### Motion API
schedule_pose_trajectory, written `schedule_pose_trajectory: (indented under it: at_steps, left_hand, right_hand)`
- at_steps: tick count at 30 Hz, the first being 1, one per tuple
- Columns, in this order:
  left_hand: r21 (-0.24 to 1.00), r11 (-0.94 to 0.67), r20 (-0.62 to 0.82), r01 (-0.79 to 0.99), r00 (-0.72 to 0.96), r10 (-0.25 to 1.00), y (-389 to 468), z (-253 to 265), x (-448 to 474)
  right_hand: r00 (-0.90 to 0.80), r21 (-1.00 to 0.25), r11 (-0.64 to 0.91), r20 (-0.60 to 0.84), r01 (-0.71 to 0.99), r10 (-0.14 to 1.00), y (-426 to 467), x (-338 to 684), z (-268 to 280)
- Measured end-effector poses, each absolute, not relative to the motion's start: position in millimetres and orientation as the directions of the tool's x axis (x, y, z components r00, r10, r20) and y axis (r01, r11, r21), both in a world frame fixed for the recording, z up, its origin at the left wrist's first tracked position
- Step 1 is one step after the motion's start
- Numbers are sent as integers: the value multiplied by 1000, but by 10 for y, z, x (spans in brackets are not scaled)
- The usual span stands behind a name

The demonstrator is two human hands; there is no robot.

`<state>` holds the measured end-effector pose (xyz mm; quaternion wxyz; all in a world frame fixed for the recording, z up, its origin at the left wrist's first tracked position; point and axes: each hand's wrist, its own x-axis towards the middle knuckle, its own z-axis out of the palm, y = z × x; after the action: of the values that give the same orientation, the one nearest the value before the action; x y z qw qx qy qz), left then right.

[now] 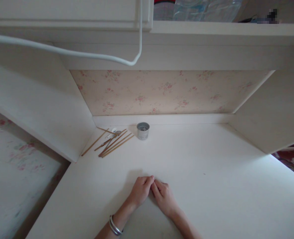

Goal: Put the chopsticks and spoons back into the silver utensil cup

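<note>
My left hand (142, 190), with a silver bangle (115, 225) on its wrist, rests curled shut near the front of the white tabletop (211, 192). Against it lies my right hand (163, 196), also closed, the two touching at the thumbs and knuckles. Nothing shows in either hand. Beyond them, at the back left, several wooden chopsticks (95, 142) lie loosely spread. Among these are a metal spoon (117, 132) and a small white utensil (114, 130), partly covered. A grey perforated cup (143, 133) stands upright to their right, near the back edge.
White panels close in the left (37, 106) and right (271, 109) sides. Overhead is a shelf (226, 28) with plastic-wrapped items (206, 10). A white cable (87, 54) hangs below the cabinet door (62, 11). A small dark speck (204, 174) lies right of centre.
</note>
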<state>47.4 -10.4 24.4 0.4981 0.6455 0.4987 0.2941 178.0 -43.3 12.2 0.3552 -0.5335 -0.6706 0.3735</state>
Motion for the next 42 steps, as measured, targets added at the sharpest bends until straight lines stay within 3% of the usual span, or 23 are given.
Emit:
schedule_pose_trajectory:
  at_steps: [42]
  left_hand:
    - [939,10,-127,344,319,939,-108,242,474]
  right_hand:
    - [-177,-873,153,78,463,981,-423,1773,93]
